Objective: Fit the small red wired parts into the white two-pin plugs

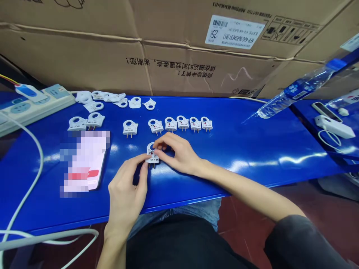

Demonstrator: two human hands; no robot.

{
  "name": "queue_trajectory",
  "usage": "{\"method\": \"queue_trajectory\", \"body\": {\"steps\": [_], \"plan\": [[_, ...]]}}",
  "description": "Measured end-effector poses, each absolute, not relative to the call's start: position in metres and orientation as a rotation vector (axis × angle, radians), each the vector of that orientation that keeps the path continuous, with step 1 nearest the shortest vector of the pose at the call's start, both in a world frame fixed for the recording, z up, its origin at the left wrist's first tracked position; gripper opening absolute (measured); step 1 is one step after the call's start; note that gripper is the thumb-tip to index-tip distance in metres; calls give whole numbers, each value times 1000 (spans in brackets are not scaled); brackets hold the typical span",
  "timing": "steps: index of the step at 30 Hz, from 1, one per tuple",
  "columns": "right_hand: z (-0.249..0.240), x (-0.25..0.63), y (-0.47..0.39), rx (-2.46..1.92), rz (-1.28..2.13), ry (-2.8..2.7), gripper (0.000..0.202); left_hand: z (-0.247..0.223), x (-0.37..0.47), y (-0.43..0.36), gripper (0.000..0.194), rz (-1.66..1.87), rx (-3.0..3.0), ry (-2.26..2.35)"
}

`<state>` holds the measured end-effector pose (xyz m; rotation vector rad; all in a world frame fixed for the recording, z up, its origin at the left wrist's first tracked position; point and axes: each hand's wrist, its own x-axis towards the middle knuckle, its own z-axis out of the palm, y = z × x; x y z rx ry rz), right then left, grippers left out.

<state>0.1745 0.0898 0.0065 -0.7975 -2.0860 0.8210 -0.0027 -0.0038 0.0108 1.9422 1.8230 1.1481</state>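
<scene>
Both hands meet on one small white plug body (152, 154) with two metal pins, resting on the blue table (252, 149). My left hand (126, 190) pinches its lower edge between thumb and forefinger. My right hand (179, 152) presses on its top right from above with the fingertips. Just beyond, a row of several similar white plugs (182, 123) lies with pins toward me. Another plug (130, 128) lies apart to the left, and two more (86, 122) farther left. Empty white shell halves (112, 99) are scattered along the back.
A phone (88, 162) lies left of my hands. A white power strip (30, 106) with a cable sits at far left. Cardboard boxes (174, 45) wall the back. A water bottle (297, 91) leans at right, beside a second phone (327, 111) and a white charger (333, 127).
</scene>
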Motion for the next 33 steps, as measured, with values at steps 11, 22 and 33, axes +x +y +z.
{"method": "queue_trajectory", "body": {"steps": [11,22,33], "plan": [[8,173,86,-667,616,-2285,13,13,-3,-5,21,1196,1684,1945],[6,166,88,-800,454,-2266,11,12,-6,-7,30,1216,1635,1912],[5,142,113,-967,305,-2254,14,9,-5,-3,39,1288,1610,1944]]}}
